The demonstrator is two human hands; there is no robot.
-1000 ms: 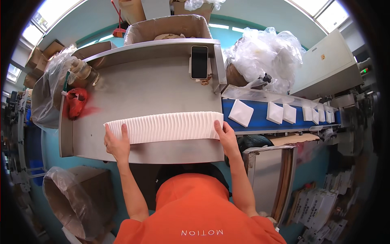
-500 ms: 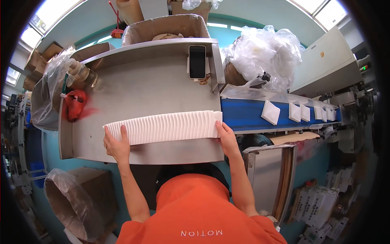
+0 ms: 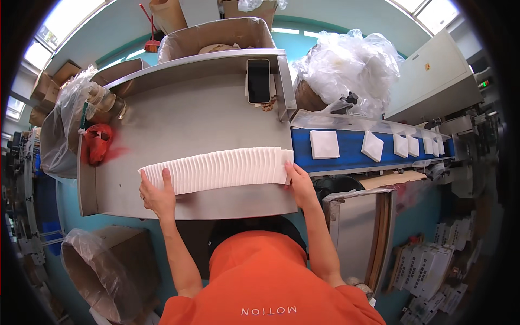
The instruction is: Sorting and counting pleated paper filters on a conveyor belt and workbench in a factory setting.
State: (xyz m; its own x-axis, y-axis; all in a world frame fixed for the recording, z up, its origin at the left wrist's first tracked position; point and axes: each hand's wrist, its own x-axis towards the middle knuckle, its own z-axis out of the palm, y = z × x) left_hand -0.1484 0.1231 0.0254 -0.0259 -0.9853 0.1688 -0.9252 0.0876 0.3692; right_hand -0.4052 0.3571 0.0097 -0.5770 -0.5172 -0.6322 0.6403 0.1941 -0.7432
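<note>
A long row of folded white napkins (image 3: pixel 216 169), packed face to face, lies across the near part of the steel table (image 3: pixel 189 114). My left hand (image 3: pixel 158 196) is closed around its left end, the thumb on the near side. At the opposite end, my right hand (image 3: pixel 299 183) presses its fingers and thumb against the last napkins, which sit slightly apart from the row. To the right, a blue conveyor belt (image 3: pixel 349 151) meets the table edge. A flat square napkin (image 3: pixel 325 144) lies on the belt closest to the table, with several more spaced out behind it.
A phone (image 3: pixel 258 81) and a string of brown beads (image 3: pixel 268 104) lie at the table's far right. Along the left rim are a red bundle (image 3: pixel 98 143) and a glass jar (image 3: pixel 107 102). Raised metal walls edge the table. A plastic-lined carton (image 3: pixel 122 254) stands at lower left.
The napkins on the belt have travelled left toward the table, and another is now in sight. Both hands keep their hold on the row, which has barely shifted.
</note>
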